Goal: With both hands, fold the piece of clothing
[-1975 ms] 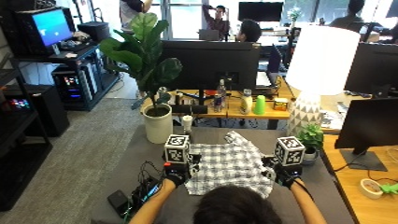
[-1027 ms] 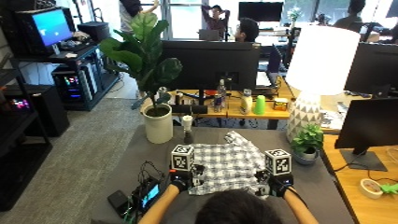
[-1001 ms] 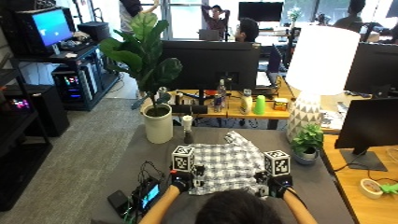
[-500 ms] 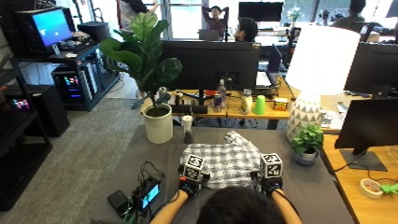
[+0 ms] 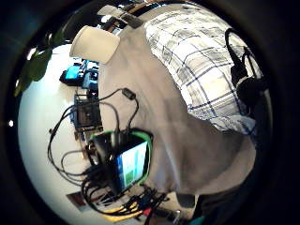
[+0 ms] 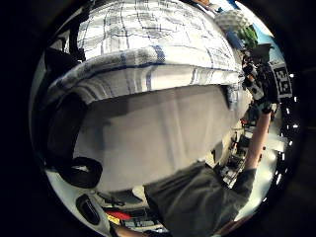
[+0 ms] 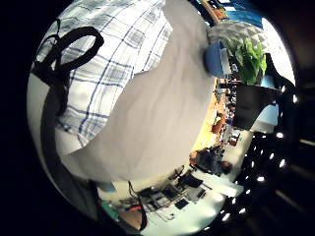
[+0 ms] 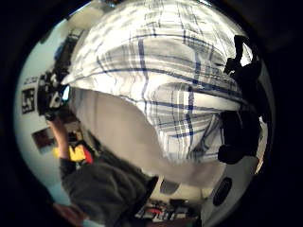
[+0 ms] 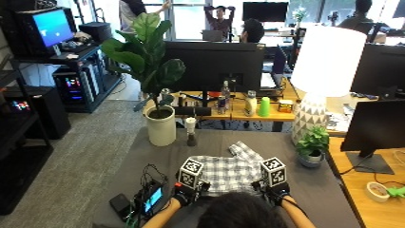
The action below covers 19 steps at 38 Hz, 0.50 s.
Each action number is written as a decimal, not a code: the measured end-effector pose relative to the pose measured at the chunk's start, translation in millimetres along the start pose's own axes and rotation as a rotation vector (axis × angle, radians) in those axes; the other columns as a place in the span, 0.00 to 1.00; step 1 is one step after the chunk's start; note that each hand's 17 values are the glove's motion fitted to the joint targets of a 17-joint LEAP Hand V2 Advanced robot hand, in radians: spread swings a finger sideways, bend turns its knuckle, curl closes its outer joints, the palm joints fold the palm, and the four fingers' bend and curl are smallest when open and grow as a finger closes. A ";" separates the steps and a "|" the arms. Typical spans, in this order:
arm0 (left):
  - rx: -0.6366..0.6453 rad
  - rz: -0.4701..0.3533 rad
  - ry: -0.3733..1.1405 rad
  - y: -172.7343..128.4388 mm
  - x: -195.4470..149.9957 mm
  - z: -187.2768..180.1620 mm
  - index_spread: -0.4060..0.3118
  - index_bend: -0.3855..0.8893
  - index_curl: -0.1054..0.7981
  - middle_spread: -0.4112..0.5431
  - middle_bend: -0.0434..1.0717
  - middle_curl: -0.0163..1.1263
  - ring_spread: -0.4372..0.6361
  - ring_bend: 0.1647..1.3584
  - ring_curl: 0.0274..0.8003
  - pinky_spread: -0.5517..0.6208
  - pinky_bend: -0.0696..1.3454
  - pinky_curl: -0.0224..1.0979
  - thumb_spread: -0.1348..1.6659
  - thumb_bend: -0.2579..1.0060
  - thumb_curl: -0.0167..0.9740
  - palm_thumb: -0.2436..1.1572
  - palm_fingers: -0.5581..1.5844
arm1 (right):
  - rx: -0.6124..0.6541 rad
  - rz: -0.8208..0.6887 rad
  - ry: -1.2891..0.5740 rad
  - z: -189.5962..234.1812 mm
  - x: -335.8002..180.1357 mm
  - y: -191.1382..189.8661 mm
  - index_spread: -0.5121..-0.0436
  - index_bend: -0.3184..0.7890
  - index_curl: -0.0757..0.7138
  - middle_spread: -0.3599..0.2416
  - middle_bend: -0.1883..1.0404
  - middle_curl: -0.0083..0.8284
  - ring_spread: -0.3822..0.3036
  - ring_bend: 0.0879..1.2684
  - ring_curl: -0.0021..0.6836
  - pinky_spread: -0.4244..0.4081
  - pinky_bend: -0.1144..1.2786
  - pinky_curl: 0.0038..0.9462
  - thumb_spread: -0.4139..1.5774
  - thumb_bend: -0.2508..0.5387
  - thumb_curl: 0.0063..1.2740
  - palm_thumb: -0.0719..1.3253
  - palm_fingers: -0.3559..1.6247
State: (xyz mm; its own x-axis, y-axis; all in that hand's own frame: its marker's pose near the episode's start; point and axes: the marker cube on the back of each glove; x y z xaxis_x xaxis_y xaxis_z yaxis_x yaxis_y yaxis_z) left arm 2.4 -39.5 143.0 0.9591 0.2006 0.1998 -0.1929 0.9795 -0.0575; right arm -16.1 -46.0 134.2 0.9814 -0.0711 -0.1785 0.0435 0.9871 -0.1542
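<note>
A blue-and-white plaid shirt (image 9: pixel 231 168) lies on the grey table (image 9: pixel 329 194), one sleeve reaching out toward the far right. My left hand (image 9: pixel 185 192) pinches its near left corner and my right hand (image 9: pixel 276 191) pinches its near right corner. In the left thumb side palm view the shirt's near hem (image 6: pixel 148 64) hangs lifted off the table, with curled fingers (image 6: pixel 64 123) on the cloth. Beside the hem (image 8: pixel 189 118) in the right thumb side palm view, curled fingers (image 8: pixel 239 127) hold the fabric too.
A phone in a green case (image 9: pixel 152 199) with a tangle of cables lies left of my left hand. A small potted plant (image 9: pixel 311 152) and a white lamp (image 9: pixel 316 90) stand at the right. A large white plant pot (image 9: pixel 161 128) and a small bottle (image 9: pixel 191 130) stand at the far edge.
Both hands have drawn back toward the person and closer together, bringing the shirt's near edge with them and lifting it off the table.
</note>
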 end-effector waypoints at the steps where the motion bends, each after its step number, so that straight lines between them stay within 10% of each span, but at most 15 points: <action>1: -0.013 0.021 0.012 12.4 1.2 -10.1 0.17 0.45 0.54 0.10 0.44 0.42 0.09 0.36 0.47 0.20 0.25 0.35 0.80 0.26 0.25 0.51 0.83 | -0.023 -0.017 -0.002 -6.5 -2.4 9.8 0.51 0.45 0.52 0.36 0.46 0.52 0.29 0.46 0.62 0.26 0.45 0.41 0.75 0.54 0.31 0.80 0.80; 9: 0.001 0.070 0.047 64.6 -2.4 -90.9 0.16 0.44 0.57 0.09 0.45 0.45 0.07 0.38 0.51 0.19 0.22 0.35 0.83 0.25 0.23 0.51 0.83 | -0.138 -0.054 -0.020 -80.7 -10.4 59.5 0.53 0.43 0.54 0.34 0.46 0.54 0.25 0.45 0.63 0.21 0.44 0.42 0.76 0.52 0.31 0.83 0.80; 19: -0.095 -0.245 -0.081 -37.7 -35.1 -116.0 0.15 0.43 0.58 0.08 0.47 0.47 0.07 0.40 0.54 0.19 0.21 0.36 0.85 0.24 0.22 0.52 0.83 | 0.060 0.208 0.107 -132.8 6.1 -65.0 0.52 0.41 0.54 0.33 0.47 0.56 0.24 0.43 0.64 0.19 0.43 0.43 0.76 0.50 0.32 0.85 0.79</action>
State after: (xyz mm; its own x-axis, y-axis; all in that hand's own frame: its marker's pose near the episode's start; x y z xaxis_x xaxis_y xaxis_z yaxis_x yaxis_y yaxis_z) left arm 0.1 -85.4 24.7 0.9542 -0.0382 0.2968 0.0672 0.9939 -0.0880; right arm -37.8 -129.6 14.1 0.9452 0.1228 -0.3024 -0.1432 0.9886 -0.0463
